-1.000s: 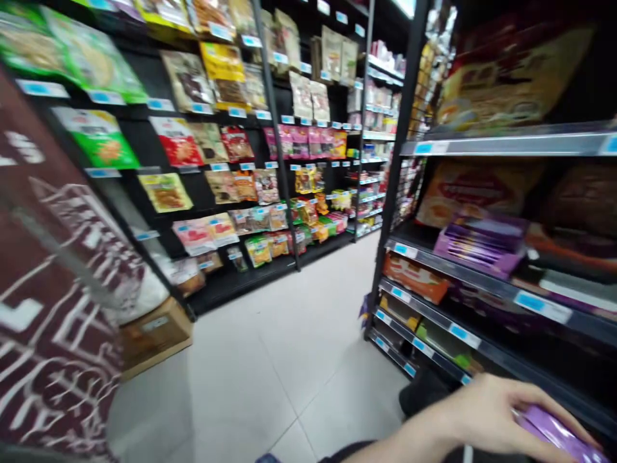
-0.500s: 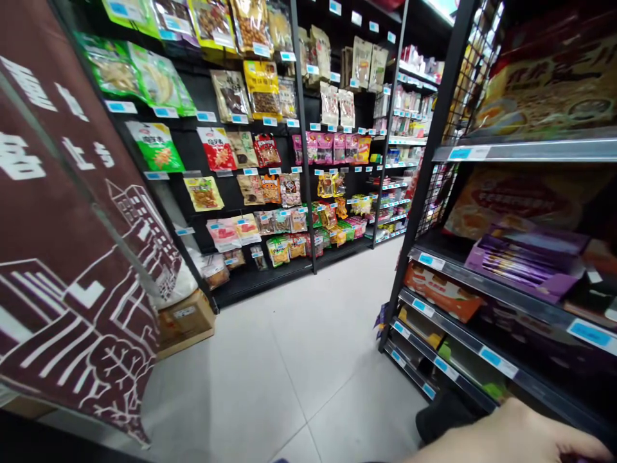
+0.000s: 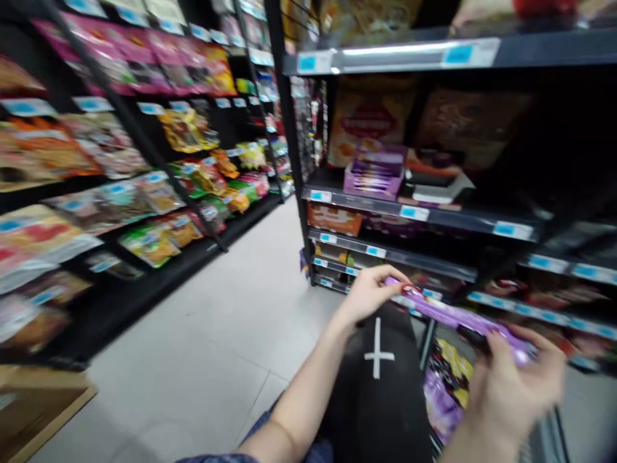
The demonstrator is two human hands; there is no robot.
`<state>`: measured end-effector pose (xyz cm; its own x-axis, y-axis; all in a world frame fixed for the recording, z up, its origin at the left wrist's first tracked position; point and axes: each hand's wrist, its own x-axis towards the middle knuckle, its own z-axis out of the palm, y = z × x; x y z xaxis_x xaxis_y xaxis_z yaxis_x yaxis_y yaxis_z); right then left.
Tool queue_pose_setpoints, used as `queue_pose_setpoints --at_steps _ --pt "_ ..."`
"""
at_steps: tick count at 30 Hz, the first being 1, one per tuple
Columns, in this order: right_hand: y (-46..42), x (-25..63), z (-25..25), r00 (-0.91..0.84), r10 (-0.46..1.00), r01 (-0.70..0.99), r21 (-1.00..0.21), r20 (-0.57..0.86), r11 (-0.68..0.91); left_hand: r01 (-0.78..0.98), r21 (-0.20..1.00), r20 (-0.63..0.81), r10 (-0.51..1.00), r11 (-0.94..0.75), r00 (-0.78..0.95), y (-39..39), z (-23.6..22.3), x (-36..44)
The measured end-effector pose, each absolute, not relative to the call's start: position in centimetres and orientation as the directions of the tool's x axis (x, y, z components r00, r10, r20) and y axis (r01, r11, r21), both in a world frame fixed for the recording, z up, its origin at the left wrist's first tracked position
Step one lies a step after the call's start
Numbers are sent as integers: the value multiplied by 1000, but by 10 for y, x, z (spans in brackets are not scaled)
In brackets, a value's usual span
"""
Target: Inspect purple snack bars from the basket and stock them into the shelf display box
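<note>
A long, slim purple snack packet [image 3: 448, 315] stretches between my two hands, slanting down to the right. My left hand [image 3: 369, 292] pinches its far left end. The other end sits in the closed fingers of my right hand [image 3: 523, 370], which is partly blurred. Directly below the left hand is black cloth [image 3: 378, 405] bearing a white cross mark. Under the packet, between the hands, lies a purple and yellow bag [image 3: 448, 386] in what looks like a basket or cart, mostly hidden by my right hand and the cloth.
A black shelf rack [image 3: 376, 206] stands ahead, holding an open purple box [image 3: 373, 170] of slim packets. Hanging snack bags [image 3: 187, 128] line another rack at left. A cardboard box [image 3: 43, 411] sits on the grey floor [image 3: 216, 341] at lower left.
My view has swung right and down. Only one hand showed at the lower right edge; now both are in view, gripping the purple packet. The brown printed banner has left the picture.
</note>
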<state>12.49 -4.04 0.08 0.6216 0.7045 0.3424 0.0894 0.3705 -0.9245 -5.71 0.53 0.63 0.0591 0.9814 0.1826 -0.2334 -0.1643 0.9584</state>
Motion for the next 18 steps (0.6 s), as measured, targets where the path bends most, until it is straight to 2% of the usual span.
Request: queue_pose_setpoints --at_steps 2,4,7,12,15,18 --pt "-33 129 -4 661 688 73 -938 301 340 -313 950 86 974 -16 209 7 7 -59" --pt "-25 128 -5 640 725 3 -944 255 329 -274 961 51 966 21 255 7 9 -59" --pt "-23 125 -2 593 781 -138 -931 195 337 -246 969 53 976 0 209 7 10 -58" --pt "-26 125 -2 487 873 -321 -921 40 221 -316 948 97 981 -40 167 12 4 -59" --pt "-24 125 -6 436 900 -359 -914 15 189 -364 931 70 987 -13 146 16 1 -62" --pt "-22 129 -10 399 917 -326 -930 25 168 -367 929 30 984 38 177 17 0 -67"
